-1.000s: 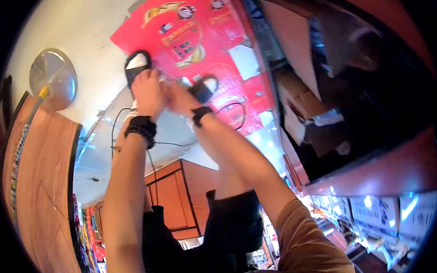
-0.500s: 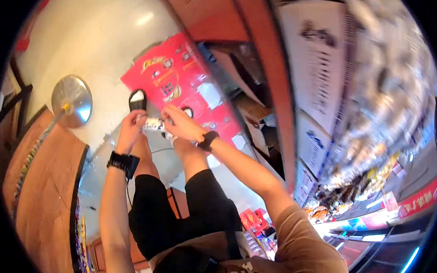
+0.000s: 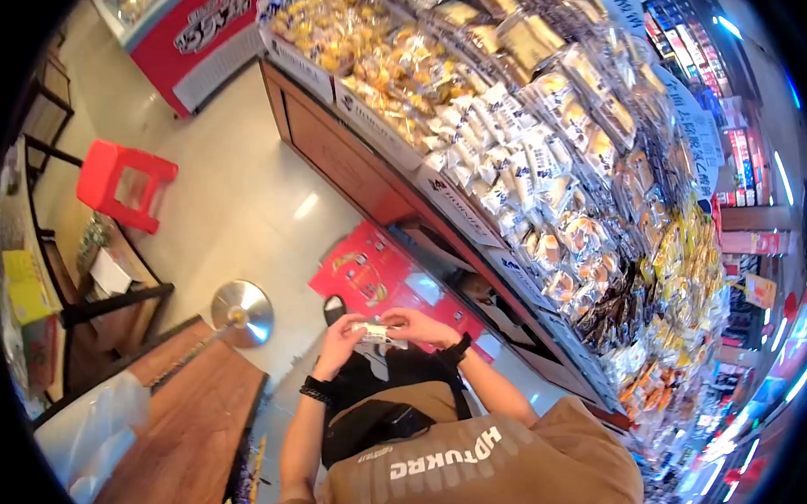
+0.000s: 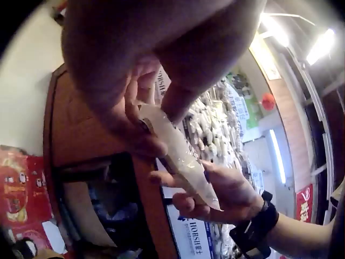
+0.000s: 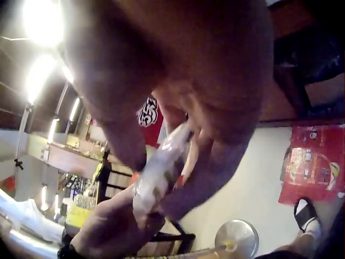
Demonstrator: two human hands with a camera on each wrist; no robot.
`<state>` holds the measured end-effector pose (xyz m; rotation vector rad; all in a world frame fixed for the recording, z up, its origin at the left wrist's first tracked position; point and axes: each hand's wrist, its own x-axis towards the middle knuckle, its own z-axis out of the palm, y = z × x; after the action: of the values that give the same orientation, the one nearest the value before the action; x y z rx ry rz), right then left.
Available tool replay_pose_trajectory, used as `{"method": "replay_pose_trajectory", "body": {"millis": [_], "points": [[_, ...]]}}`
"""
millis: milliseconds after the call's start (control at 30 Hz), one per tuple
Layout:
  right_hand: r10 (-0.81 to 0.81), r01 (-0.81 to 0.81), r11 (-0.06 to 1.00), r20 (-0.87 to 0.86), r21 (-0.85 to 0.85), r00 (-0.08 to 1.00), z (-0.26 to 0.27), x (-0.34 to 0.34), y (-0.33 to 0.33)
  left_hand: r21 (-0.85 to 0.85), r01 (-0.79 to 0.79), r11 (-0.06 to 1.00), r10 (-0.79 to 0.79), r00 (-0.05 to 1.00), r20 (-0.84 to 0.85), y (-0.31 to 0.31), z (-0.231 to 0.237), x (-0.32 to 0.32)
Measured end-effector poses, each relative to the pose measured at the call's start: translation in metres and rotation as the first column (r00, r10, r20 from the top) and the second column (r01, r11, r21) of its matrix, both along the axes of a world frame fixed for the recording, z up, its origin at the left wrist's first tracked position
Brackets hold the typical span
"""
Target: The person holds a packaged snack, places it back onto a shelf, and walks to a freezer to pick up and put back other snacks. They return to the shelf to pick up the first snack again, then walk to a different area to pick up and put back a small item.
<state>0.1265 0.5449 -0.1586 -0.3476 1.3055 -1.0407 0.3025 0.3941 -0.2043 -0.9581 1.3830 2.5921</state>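
Note:
Both hands hold one small wrapped snack in front of the body, well above the floor. Its white, partly clear wrapper looks long and narrow in the left wrist view. My left hand pinches one end between thumb and fingers. At the other end the fingers of my right hand grip the wrapper. Seen from the right wrist, brownish pieces show through the packet. The two hands are a packet's length apart.
To the right stands a long display of packaged snacks with a wooden front. Left are a wooden tabletop, a round metal base and a red stool. Flattened red cardboard lies ahead on the floor.
The head view has swung up and right, bringing the snack display and stool into sight. The hands have come up from near the feet, still holding the wrapped snack.

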Motion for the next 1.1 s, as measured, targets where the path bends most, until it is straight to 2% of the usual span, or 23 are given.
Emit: {"method": "replay_pose_trajectory", "body": {"millis": [33,100,167,233,300,333,367,433,500,533,567,600,633,667,733,767,833,867,933,967,1033,1067,1100], "points": [[-0.002,0.002,1.0,0.043,-0.018,0.999,0.004,0.0,0.003,-0.05,0.008,0.999,-0.01,0.999,-0.048,-0.004,0.005,-0.004],[0.08,-0.082,0.997,-0.098,-0.009,0.992,0.014,-0.006,0.004,-0.13,0.113,0.985,-0.123,0.99,-0.071,-0.019,0.018,-0.017],[0.017,-0.023,1.0,-0.281,-0.016,0.96,0.027,-0.009,0.008,-0.075,0.132,0.988,-0.136,0.989,-0.056,-0.027,0.034,-0.035],[-0.109,0.096,0.994,-0.346,-0.054,0.932,0.026,-0.017,0.018,-0.075,0.19,0.979,-0.195,0.978,-0.071,-0.034,0.017,-0.052],[-0.174,0.152,0.985,-0.547,-0.086,0.819,0.046,-0.034,0.035,-0.419,0.226,0.88,-0.303,0.944,-0.128,-0.043,0.009,-0.074],[-0.229,0.218,0.971,-0.633,-0.097,0.74,0.045,-0.043,0.047,-0.528,0.217,0.821,-0.365,0.91,-0.194,-0.046,0.049,-0.091],[-0.274,0.277,0.954,-0.705,-0.114,0.654,0.041,-0.054,0.059,-0.467,0.234,0.853,-0.386,0.885,-0.261,-0.047,0.105,-0.111],[-0.431,0.467,0.879,-0.569,-0.091,0.7,0.1,-0.075,0.067,-0.48,0.288,0.829,-0.487,0.794,-0.364,-0.049,0.213,-0.142],[-0.541,0.526,0.822,-0.588,-0.219,0.601,0.134,-0.1,0.077,-0.63,0.339,0.698,-0.637,0.697,-0.329,-0.052,0.315,-0.154],[-0.59,0.588,0.776,-0.594,-0.23,0.547,0.138,-0.118,0.084,-0.757,0.16,0.634,-0.686,0.568,-0.455,-0.051,0.348,-0.163],[-0.63,0.644,0.729,-0.596,-0.233,0.498,0.14,-0.134,0.089,-0.789,0.131,0.6,-0.721,0.516,-0.462,-0.047,0.377,-0.166],[-0.661,0.582,0.708,-0.664,-0.399,0.349,0.15,-0.154,0.088,-0.815,-0.002,0.58,-0.75,0.389,-0.534,-0.042,0.397,-0.174],[-0.738,0.645,0.633,-0.587,-0.429,0.334,0.169,-0.166,0.078,-0.822,0.004,0.569,-0.735,0.449,-0.507,-0.032,0.41,-0.177],[-0.662,0.679,0.657,-0.68,-0.326,0.315,0.173,-0.186,0.081,-0.726,0.032,0.687,-0.69,0.341,-0.638,-0.019,0.422,-0.182],[-0.75,0.633,0.632,-0.559,-0.446,0.354,0.171,-0.227,0.074,-0.491,0.127,0.862,-0.502,0.088,-0.86,0.003,0.439,-0.197],[-0.739,0.65,0.634,-0.575,-0.418,0.35,0.17,-0.244,0.071,-0.485,0.124,0.866,-0.497,0.112,-0.86,0.02,0.447,-0.197],[-0.664,0.566,0.71,-0.667,-0.419,0.338,0.164,-0.282,0.067,-0.388,-0.266,0.882,-0.367,0.127,-0.921,0.05,0.461,-0.199],[-0.63,0.55,0.726,-0.72,-0.413,0.29,0.156,-0.298,0.067,-0.376,-0.253,0.891,-0.355,0.127,-0.926,0.055,0.458,-0.209],[-0.497,0.503,0.789,-0.848,-0.352,0.186,0.155,-0.325,0.061,-0.324,-0.523,0.788,-0.32,0.101,-0.942,0.054,0.452,-0.236],[-0.485,0.502,0.786,-0.864,-0.362,0.137,0.155,-0.331,0.058,-0.313,-0.511,0.8,-0.306,0.1,-0.947,0.052,0.451,-0.247],[-0.401,0.509,0.801,-0.914,-0.314,0.068,0.144,-0.347,0.055,-0.436,-0.465,0.771,-0.466,0.057,-0.883,0.031,0.45,-0.268],[-0.353,0.481,0.816,-0.935,-0.321,-0.027,0.142,-0.349,0.052,-0.499,-0.443,0.745,-0.54,0.038,-0.841,0.017,0.451,-0.275],[-0.349,0.485,0.815,-0.937,-0.318,-0.028,0.136,-0.35,0.049,-0.558,-0.423,0.714,-0.612,0.01,-0.791,0.005,0.452,-0.282]]}}
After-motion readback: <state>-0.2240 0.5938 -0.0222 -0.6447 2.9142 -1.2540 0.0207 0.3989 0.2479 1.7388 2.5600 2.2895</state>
